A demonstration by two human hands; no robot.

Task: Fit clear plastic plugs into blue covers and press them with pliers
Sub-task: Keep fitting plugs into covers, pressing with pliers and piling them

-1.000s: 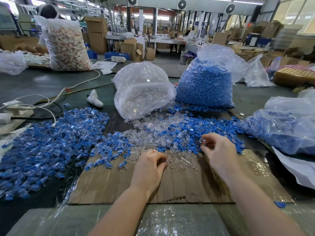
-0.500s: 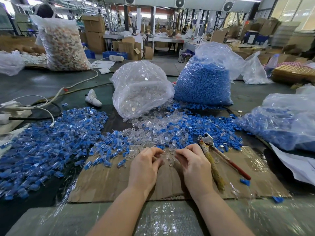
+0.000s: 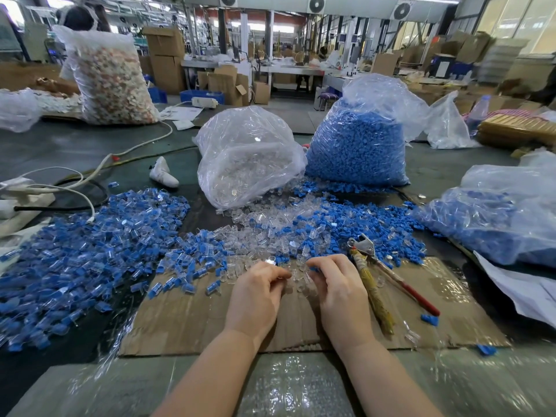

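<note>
A: Both hands are working at the near edge of the loose parts. The left hand (image 3: 257,291) is curling its fingers in, with a clear plastic plug (image 3: 271,260) showing at the fingertips; it seems to be pinching that piece. The right hand (image 3: 337,284) is curling too, with a bit of blue at its fingertips, probably a blue cover (image 3: 313,268), though I cannot tell for sure.

A: Neither one is touching the pliers (image 3: 373,266).

B: Where are the pliers lying?

A: They are resting on the cardboard sheet (image 3: 186,320), just beside the right hand at its three o'clock, handles pointing toward five o'clock.

B: How far along is the job looking?

A: I am judging it well under way but far from done. At nine o'clock a broad pile of assembled pieces (image 3: 90,245), blue with clear parts, is covering the surface (image 3: 60,152). Straight ahead at twelve o'clock, loose clear plugs and blue covers are lying mixed together.

B: And the stock?

A: The bag of clear plugs (image 3: 249,158) at twelve o'clock and the bag of blue covers (image 3: 358,145) at one o'clock are both sitting quite full, and another bag of blue parts (image 3: 496,215) is lying at three o'clock. For this pair, fitting and pressing are not yet done.
</note>
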